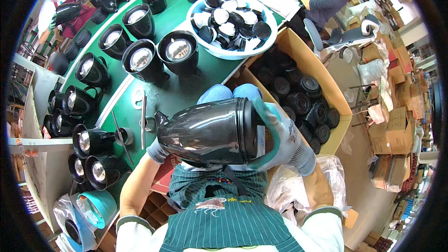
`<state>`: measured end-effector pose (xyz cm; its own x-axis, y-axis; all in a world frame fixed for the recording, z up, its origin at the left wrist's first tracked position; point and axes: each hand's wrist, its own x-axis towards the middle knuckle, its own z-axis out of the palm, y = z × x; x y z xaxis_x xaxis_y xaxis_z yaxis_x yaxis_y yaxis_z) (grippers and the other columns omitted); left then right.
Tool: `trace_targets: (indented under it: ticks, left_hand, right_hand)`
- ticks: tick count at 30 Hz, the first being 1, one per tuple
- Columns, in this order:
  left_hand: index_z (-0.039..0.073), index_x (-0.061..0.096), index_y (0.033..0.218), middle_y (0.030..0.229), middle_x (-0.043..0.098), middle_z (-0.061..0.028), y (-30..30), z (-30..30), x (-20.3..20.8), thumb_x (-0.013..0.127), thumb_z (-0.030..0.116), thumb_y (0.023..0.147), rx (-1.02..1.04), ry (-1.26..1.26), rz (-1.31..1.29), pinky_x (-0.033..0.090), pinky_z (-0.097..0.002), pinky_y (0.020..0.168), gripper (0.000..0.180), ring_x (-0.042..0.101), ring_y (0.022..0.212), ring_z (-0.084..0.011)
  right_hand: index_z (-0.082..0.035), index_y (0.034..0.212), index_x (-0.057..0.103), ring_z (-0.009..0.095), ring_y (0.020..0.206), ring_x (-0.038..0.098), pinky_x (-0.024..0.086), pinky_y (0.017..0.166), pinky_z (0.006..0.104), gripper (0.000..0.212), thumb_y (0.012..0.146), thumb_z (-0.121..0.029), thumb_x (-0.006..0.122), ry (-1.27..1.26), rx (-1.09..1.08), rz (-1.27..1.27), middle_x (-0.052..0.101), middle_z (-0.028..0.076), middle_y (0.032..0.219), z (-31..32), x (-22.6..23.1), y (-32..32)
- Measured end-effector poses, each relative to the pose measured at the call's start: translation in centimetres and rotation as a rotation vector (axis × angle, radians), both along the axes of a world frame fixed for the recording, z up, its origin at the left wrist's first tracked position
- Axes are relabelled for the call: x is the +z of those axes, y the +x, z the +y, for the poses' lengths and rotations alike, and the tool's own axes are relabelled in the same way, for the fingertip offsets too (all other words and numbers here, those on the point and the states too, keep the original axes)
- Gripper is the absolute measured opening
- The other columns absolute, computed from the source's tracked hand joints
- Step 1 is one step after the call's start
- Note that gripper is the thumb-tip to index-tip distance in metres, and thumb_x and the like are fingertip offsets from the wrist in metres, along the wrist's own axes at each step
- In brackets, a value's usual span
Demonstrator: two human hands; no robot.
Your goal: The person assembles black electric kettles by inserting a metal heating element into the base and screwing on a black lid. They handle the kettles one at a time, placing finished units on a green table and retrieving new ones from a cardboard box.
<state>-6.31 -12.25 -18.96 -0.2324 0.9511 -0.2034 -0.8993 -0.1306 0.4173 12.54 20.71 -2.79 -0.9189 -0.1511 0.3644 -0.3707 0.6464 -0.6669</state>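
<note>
One black jug (205, 133) held on its side

The jug lies level at the centre of the frame, spout end to the left, ringed end to the right. The gloved right hand (282, 136) grasps the ringed end, its fingers curved about it; blur hides how tightly. The left hand (160, 152) sits at the underside near the spout end — its fingers are hidden by the jug, so their grip cannot be told. Slipping is judged the likeliest fault: the glossy wall may offer gloves little purchase, and a twist at the ringed end, poorly braced on the left, could roll the jug toward the striped apron (224, 226). A leftward swing might strike the grey rod (143, 122) on the green surface (172, 94), scratching the finish. Several open jugs (187, 67) stand crowded at upper left of centre — a careless lift could topple one.
</note>
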Motion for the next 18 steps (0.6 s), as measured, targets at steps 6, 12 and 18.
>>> trace_targets:
  ticks: [6, 12, 18]
  left_hand:
    - [0.005, 0.04, 0.155, 0.157, 0.045, -0.0163, -1.2, -0.1, 0.4, 0.055, 0.014, 0.106, -0.045, -0.03, 0.022, 0.05, -0.0494, 0.111, 0.052, 0.053, 0.136, -0.0311]
    - [0.004, 0.039, 0.156, 0.159, 0.043, -0.0167, -2.3, 1.7, 2.2, 0.045, 0.028, 0.11, -0.074, -0.07, 0.091, 0.049, -0.0518, 0.111, 0.052, 0.052, 0.138, -0.034]
    - [0.003, 0.04, 0.155, 0.157, 0.046, -0.0166, -3.7, 4.4, 4.0, 0.047, 0.028, 0.109, -0.177, -0.176, 0.265, 0.047, -0.051, 0.113, 0.053, 0.053, 0.136, -0.0331]
  right_hand:
    - [-0.012, 0.157, 0.037, 0.041, 0.128, 0.058, 0.048, 0.108, 0.0436, 0.123, 0.056, -0.044, 0.099, -0.095, 0.098, -0.101, 0.049, 0.023, 0.148, 0.6, 2.0, -0.9]
    - [-0.008, 0.147, 0.052, 0.044, 0.131, 0.056, 0.047, 0.108, 0.05, 0.11, 0.052, -0.038, 0.1, 0.077, 0.044, 0.068, 0.05, 0.023, 0.15, 1.7, 0.7, -0.7]
    - [-0.028, 0.146, 0.056, 0.047, 0.133, 0.054, 0.045, 0.112, 0.0519, 0.092, 0.063, -0.033, 0.095, 0.074, 0.039, 0.105, 0.047, 0.024, 0.153, 1.1, 1.5, -0.8]
